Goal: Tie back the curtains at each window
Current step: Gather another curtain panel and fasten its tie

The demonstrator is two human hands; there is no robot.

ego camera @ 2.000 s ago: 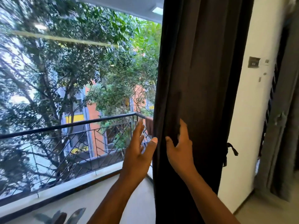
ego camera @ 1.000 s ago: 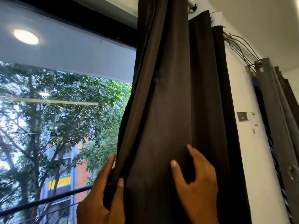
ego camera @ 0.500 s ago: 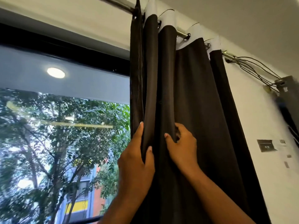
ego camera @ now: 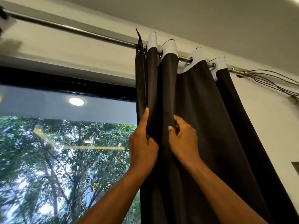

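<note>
The dark curtain (ego camera: 202, 118) hangs bunched on the rod (ego camera: 80, 32) from twelve to three o'clock, right of the window (ego camera: 64, 159); my left hand (ego camera: 143, 147) pinches its leading fold, forefinger straight up along the edge; my right hand (ego camera: 184, 139), just beside at three o'clock, has fingers curled round the next pleat.

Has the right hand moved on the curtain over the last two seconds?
Yes. The right hand climbed the dark curtain, nearer the curtain rod.
</note>
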